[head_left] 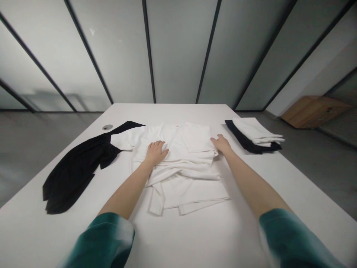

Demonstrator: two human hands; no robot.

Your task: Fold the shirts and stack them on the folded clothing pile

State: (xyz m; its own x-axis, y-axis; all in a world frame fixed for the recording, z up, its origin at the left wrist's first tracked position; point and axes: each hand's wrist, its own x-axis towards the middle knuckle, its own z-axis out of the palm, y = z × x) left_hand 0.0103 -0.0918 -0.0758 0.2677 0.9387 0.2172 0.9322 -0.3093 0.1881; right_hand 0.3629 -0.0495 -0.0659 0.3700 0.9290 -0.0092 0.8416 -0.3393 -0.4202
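A white short-sleeved shirt [192, 160] lies spread on the table in front of me, its right side folded inward and its lower part wrinkled. One sleeve stretches out to the left, over part of a black garment [75, 167]. My left hand [156, 152] rests flat on the left half of the shirt, fingers slightly spread. At the shirt's right edge, my right hand [221, 143] touches the folded side with its thumb and fingers curled; whether cloth is pinched between them is hard to make out.
A folded pile with a white garment [256, 130] on top of a black garment [242, 139] sits at the table's right edge. A round grey disc [107, 127] is set in the white table [200, 242] at the back left. Frosted glass panels [178, 52] stand behind it.
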